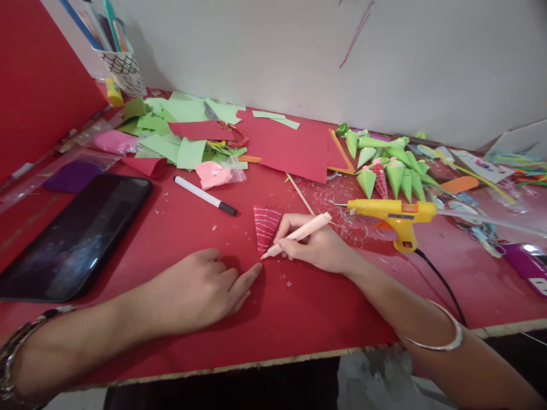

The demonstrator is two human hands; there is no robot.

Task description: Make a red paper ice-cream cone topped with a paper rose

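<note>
A small red paper cone (265, 223) marked with pale lines lies on the red tabletop, its point towards me. My right hand (314, 245) grips a light peach marker pen (304, 230), with the nib down near the point of the cone. My left hand (209, 285) rests on the table at the left. Its index finger is stretched out and the fingertip is at the cone's point, while the other fingers are partly curled around nothing. A white pen with a black cap (205, 195) lies just beyond my left hand.
A yellow glue gun (391, 213) lies at the right, its cord running to the front edge. Several green paper cones (395, 171) are grouped behind it. A phone (77, 233) lies at left. Paper scraps (168, 145), scissors (226, 126) and red sheets (286, 145) lie along the back.
</note>
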